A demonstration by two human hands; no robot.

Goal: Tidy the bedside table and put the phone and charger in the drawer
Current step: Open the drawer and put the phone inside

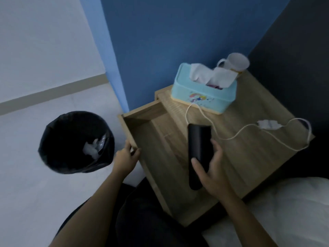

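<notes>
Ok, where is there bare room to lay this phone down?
The open drawer is bare. The tabletop has a free patch between the charger cable and the front edge. It is crowded at the back, by the tissue box and mug.

Both arms are bare and reach up from the bottom of the frame. The left hand [127, 157] sits left of center, knuckles toward the camera, fingers hooked over a wooden edge with the thumb on the near side. The right hand [211, 171] is lower center-right, palm turned inward, fingers wrapped around a dark slab, thumb pressed across its front. Right forearm runs off the bottom-right corner.
</notes>
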